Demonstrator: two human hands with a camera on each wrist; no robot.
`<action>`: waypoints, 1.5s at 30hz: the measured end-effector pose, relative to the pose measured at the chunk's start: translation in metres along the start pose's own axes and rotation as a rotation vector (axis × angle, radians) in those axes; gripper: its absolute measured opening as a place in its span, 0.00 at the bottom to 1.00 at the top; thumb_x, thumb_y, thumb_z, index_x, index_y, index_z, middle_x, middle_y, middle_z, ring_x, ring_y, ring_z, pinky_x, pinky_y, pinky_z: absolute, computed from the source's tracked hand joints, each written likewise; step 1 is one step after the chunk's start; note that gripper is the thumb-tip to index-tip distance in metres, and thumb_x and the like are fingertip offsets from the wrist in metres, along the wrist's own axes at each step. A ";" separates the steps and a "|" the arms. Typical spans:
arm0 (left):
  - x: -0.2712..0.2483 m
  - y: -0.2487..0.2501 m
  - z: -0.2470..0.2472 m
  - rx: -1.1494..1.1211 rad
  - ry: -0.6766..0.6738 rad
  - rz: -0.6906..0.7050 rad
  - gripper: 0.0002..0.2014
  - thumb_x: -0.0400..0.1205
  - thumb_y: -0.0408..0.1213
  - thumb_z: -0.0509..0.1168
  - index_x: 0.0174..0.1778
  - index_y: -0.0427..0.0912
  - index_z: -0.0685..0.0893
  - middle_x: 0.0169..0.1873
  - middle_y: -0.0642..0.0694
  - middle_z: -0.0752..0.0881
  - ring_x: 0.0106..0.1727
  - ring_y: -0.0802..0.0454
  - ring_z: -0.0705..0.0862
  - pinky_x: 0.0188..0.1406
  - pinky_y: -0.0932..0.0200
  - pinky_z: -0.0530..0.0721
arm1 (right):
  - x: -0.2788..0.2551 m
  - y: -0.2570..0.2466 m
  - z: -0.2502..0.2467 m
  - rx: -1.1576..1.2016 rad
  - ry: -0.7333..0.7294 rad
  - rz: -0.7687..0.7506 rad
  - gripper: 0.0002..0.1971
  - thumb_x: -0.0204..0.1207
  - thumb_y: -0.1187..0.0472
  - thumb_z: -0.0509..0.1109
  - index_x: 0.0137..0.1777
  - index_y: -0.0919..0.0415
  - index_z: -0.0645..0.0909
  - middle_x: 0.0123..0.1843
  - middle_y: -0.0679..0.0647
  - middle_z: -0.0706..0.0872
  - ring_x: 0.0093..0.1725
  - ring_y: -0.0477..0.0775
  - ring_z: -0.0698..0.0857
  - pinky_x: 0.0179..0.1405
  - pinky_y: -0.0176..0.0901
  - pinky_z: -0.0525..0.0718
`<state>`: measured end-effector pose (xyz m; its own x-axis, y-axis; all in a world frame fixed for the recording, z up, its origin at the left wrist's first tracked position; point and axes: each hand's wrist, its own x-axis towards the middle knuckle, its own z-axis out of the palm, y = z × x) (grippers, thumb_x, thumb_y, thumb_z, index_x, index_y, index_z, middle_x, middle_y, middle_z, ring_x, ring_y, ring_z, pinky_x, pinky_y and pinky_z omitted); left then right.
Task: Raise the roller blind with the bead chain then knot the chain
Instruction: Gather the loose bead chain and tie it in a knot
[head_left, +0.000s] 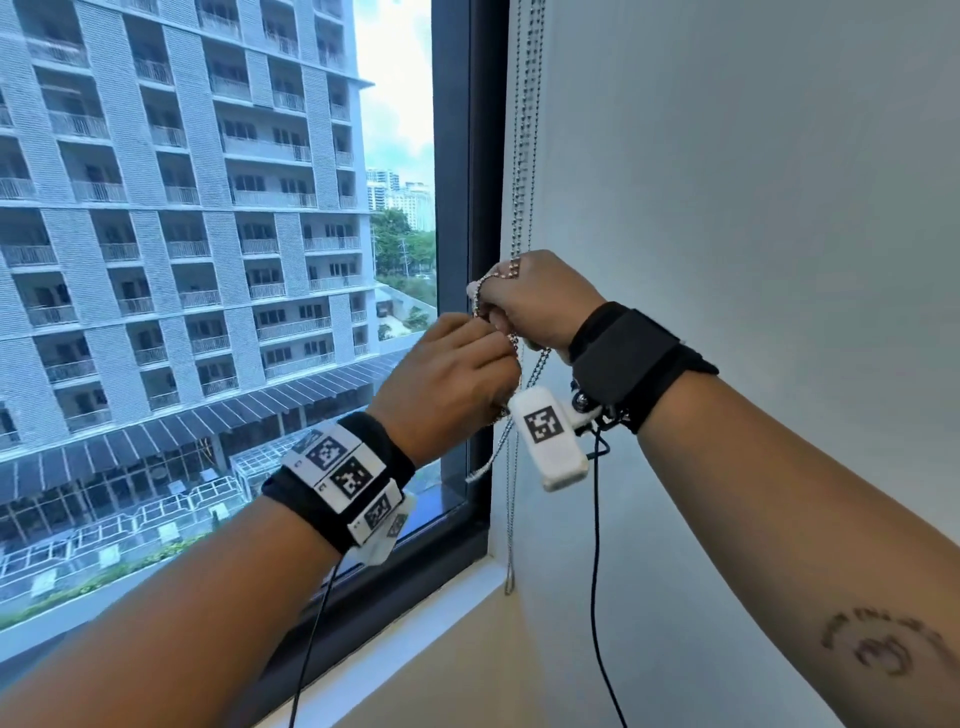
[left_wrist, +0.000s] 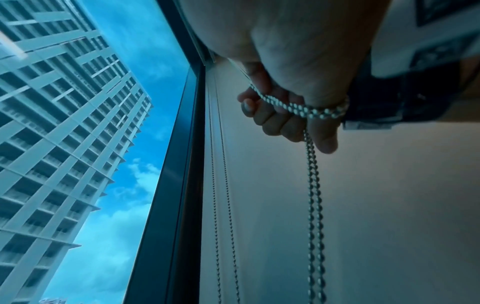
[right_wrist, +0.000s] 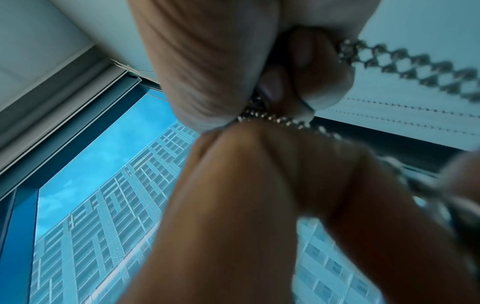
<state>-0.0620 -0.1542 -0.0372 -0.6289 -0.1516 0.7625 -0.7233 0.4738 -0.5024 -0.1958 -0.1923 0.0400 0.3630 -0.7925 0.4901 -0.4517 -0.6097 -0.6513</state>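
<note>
The metal bead chain (head_left: 523, 171) hangs as two strands down the right side of the window, against the white wall. My right hand (head_left: 496, 306) is fisted round it, with a loop of beads lying over the knuckles. Just below and to the left, my left hand (head_left: 491, 338) pinches the chain where it leaves the right fist. In the right wrist view the beads (right_wrist: 272, 121) run between both hands. The slack chain (left_wrist: 314, 195) drops in a doubled length below them. The blind's bottom rail (right_wrist: 64, 98) sits high at the window top, and the glass is uncovered.
A dark window frame (head_left: 452, 156) stands directly left of the chain, with a pale sill (head_left: 415, 649) below. The white wall (head_left: 753, 208) fills the right side. Black cables (head_left: 597, 571) hang from both wrist cameras. The chain's end weight (head_left: 509, 584) hangs near the sill.
</note>
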 end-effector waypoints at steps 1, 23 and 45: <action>0.002 -0.005 -0.002 -0.076 -0.042 -0.038 0.09 0.77 0.38 0.66 0.32 0.42 0.81 0.31 0.45 0.84 0.35 0.44 0.83 0.48 0.49 0.79 | 0.003 0.000 -0.005 -0.035 -0.001 -0.018 0.11 0.75 0.63 0.70 0.33 0.68 0.83 0.23 0.51 0.79 0.16 0.42 0.69 0.19 0.36 0.67; 0.034 -0.013 -0.015 -1.426 -0.125 -1.184 0.34 0.73 0.61 0.72 0.67 0.40 0.77 0.51 0.45 0.86 0.35 0.57 0.84 0.45 0.57 0.88 | -0.008 0.024 -0.004 0.081 -0.037 -0.207 0.05 0.79 0.62 0.72 0.41 0.57 0.83 0.39 0.48 0.86 0.35 0.40 0.83 0.38 0.32 0.78; 0.024 -0.043 -0.036 -1.411 0.099 -1.383 0.14 0.88 0.39 0.63 0.59 0.31 0.84 0.47 0.38 0.87 0.47 0.48 0.84 0.50 0.55 0.88 | -0.014 0.006 0.034 0.651 -0.230 -0.069 0.08 0.77 0.66 0.67 0.46 0.58 0.89 0.37 0.40 0.86 0.39 0.40 0.84 0.44 0.28 0.77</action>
<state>-0.0358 -0.1471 0.0177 0.1168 -0.9395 0.3221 0.1124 0.3348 0.9356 -0.1763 -0.1842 0.0095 0.5692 -0.6850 0.4548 0.1334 -0.4689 -0.8732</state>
